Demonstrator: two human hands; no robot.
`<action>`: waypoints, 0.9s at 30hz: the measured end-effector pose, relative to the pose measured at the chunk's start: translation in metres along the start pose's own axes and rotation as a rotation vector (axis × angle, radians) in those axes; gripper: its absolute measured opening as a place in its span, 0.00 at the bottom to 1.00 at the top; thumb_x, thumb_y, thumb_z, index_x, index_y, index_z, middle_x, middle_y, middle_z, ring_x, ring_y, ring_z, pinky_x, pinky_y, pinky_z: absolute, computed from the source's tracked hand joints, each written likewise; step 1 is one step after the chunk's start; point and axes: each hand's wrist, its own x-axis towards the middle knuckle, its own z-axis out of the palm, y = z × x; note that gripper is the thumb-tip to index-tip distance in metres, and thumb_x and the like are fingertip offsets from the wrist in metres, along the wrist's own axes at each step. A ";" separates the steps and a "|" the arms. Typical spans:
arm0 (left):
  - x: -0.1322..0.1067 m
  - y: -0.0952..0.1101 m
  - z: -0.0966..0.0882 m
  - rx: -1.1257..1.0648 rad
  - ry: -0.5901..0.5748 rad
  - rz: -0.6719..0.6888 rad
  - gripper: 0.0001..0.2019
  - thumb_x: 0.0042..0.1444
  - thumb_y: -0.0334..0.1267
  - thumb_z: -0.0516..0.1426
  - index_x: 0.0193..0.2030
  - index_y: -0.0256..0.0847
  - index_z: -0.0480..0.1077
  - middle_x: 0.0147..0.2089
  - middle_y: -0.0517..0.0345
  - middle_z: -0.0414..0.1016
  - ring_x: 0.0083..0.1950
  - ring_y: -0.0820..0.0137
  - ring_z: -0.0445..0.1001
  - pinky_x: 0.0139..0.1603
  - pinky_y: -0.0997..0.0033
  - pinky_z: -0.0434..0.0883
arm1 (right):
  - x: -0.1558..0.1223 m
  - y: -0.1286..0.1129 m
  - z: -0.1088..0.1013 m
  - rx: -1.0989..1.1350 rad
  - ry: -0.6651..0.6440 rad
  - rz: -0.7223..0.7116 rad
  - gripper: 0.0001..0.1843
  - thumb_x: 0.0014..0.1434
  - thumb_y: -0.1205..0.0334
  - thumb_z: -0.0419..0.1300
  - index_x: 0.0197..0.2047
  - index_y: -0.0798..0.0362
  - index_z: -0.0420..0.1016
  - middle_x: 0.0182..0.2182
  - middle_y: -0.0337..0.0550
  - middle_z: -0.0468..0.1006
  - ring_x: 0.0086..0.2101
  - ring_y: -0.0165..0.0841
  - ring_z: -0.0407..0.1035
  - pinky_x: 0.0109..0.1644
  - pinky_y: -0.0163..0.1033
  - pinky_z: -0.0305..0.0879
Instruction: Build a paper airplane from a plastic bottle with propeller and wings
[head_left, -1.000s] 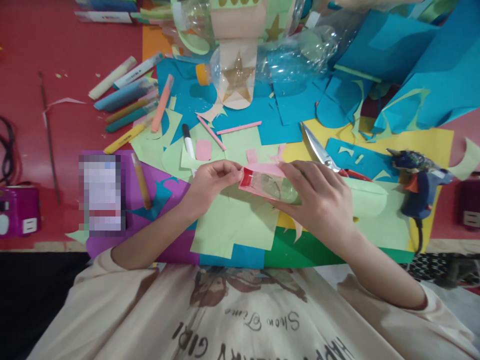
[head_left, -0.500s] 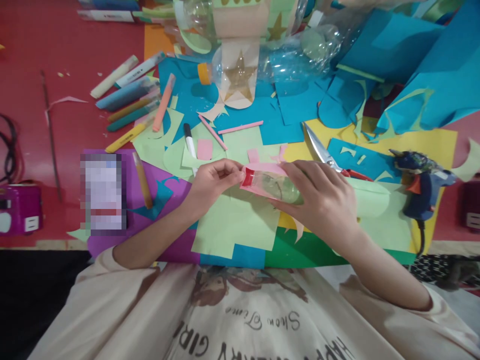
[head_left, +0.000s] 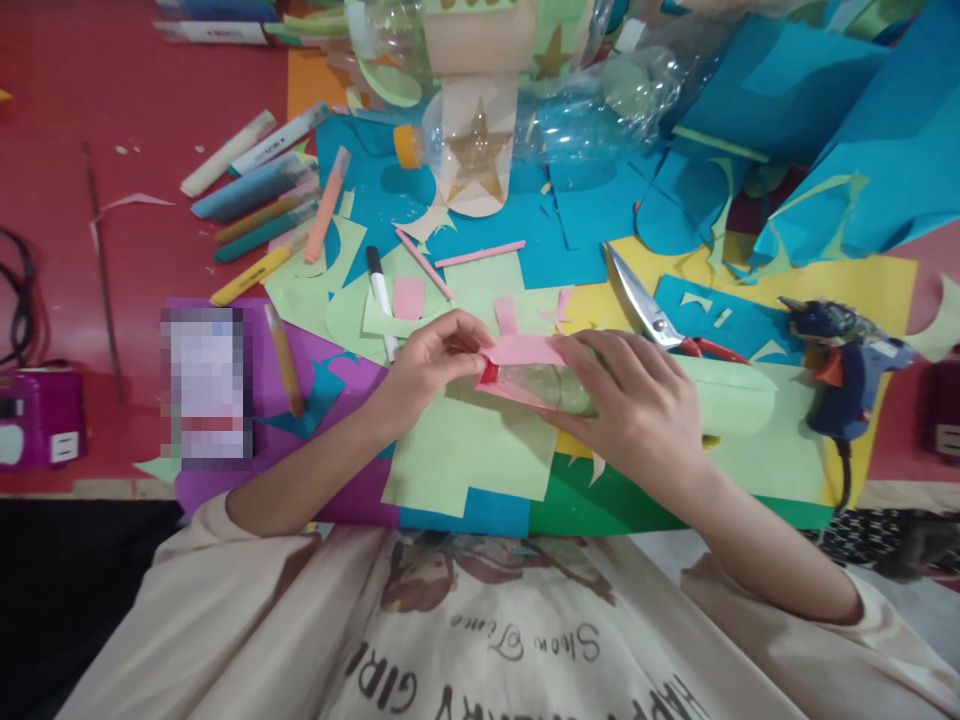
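Observation:
A small clear plastic bottle point(head_left: 551, 385) with a red cap point(head_left: 491, 373) lies sideways over light green paper point(head_left: 465, 450). A pink paper strip point(head_left: 525, 350) is laid over its neck end. My right hand point(head_left: 637, 410) wraps round the bottle's body. My left hand point(head_left: 431, 360) pinches the pink strip's left end beside the cap. The bottle's far end is hidden under my right hand.
Scissors point(head_left: 660, 320) lie just behind my right hand, and a blue glue gun point(head_left: 844, 365) rests at the right. A black marker point(head_left: 379, 290) and several coloured markers point(head_left: 262, 215) lie at the left. Blue paper sheets point(head_left: 825, 130) and clear decorated bottles point(head_left: 480, 140) crowd the back.
The pink strip has been folded over the bottle's neck, now covering most of the red cap. My left hand's fingers moved slightly right onto the strip.

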 end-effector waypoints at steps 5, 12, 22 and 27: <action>-0.001 -0.001 -0.001 -0.003 0.011 -0.010 0.04 0.46 0.30 0.59 0.24 0.42 0.74 0.29 0.62 0.67 0.34 0.73 0.67 0.37 0.72 0.64 | 0.000 -0.002 0.000 -0.001 0.014 0.002 0.21 0.61 0.48 0.59 0.47 0.58 0.72 0.38 0.51 0.80 0.39 0.38 0.73 0.43 0.39 0.68; -0.002 -0.004 -0.001 -0.001 0.055 0.022 0.03 0.46 0.32 0.62 0.26 0.44 0.77 0.30 0.61 0.65 0.35 0.73 0.66 0.36 0.73 0.64 | -0.002 0.000 0.000 0.074 0.003 0.043 0.22 0.60 0.50 0.60 0.51 0.57 0.71 0.40 0.52 0.80 0.40 0.40 0.73 0.43 0.42 0.68; -0.006 -0.006 0.000 0.204 0.096 0.210 0.12 0.53 0.50 0.63 0.38 0.47 0.80 0.39 0.55 0.74 0.40 0.71 0.72 0.38 0.74 0.72 | 0.000 0.004 0.000 0.114 -0.018 0.107 0.21 0.58 0.52 0.62 0.51 0.55 0.72 0.41 0.53 0.80 0.41 0.42 0.73 0.43 0.43 0.68; -0.007 -0.012 0.004 0.222 0.143 0.305 0.13 0.53 0.51 0.63 0.39 0.46 0.77 0.39 0.57 0.74 0.39 0.72 0.73 0.39 0.75 0.73 | 0.003 0.004 -0.004 0.124 0.003 0.113 0.18 0.58 0.53 0.61 0.49 0.54 0.72 0.40 0.51 0.80 0.39 0.40 0.74 0.42 0.42 0.68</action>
